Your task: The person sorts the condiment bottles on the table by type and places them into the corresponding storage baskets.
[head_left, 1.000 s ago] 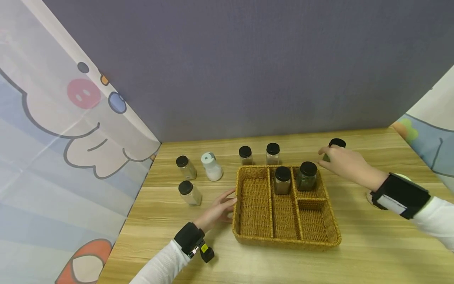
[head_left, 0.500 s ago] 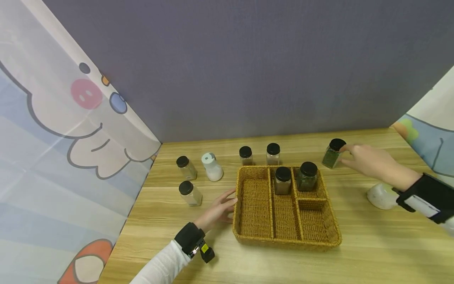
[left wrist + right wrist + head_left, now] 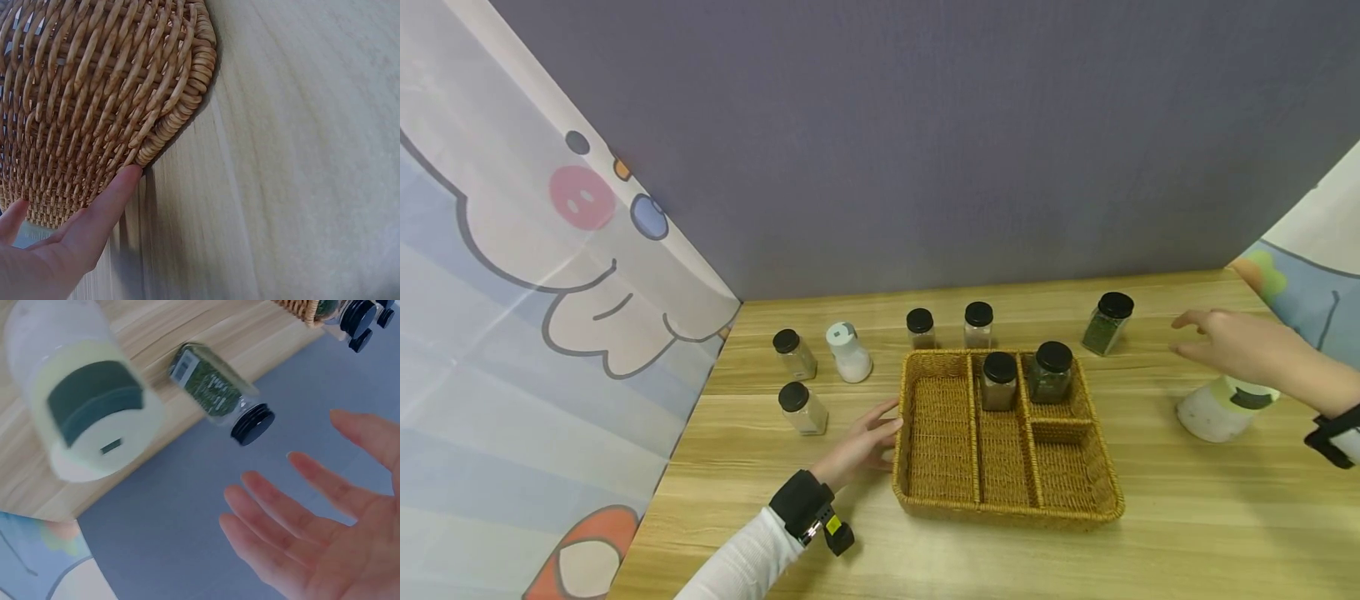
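Wicker basket [image 3: 936,442] lengthwise left-right; herb jar [image 3: 1105,328] upright.

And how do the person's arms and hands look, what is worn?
The left hand and right hand are bare. On the left are a white fabric sleeve, a wide black wristband and a boxy black device with a yellow patch. On the right, a black band, partly cropped.

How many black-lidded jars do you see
7: two jars left of the basket, two jars behind it, two jars inside it, one jar beyond its back right corner.
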`<state>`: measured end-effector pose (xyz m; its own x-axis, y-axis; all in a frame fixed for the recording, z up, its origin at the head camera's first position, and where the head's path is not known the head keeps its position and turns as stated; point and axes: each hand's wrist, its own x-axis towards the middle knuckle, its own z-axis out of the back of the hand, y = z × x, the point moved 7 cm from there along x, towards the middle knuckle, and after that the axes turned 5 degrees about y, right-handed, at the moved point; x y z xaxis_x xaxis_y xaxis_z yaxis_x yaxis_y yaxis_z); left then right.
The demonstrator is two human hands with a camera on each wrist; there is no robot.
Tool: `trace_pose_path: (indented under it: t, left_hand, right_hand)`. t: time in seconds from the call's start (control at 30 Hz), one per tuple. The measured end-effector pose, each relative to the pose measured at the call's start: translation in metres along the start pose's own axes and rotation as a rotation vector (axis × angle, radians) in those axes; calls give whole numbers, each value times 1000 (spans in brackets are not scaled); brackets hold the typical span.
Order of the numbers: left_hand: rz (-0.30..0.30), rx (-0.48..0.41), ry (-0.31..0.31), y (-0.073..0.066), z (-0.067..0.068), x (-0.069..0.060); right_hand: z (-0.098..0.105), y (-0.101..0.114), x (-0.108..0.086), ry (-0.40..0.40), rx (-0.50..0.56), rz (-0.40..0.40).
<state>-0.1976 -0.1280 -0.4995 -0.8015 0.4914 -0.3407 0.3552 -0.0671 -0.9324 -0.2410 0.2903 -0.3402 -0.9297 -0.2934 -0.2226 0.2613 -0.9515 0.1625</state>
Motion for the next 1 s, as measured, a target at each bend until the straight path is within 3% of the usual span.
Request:
trace_pose_path:
  t: [0.23,1.0]
  left_hand:
    - [15,-49,-10,10,6,6]
    - [20,-30,0,1,1,0]
  right_hand:
    - [-4,-11,-9,12,-45,-4]
    - [-37,-46,-29,88,15,13]
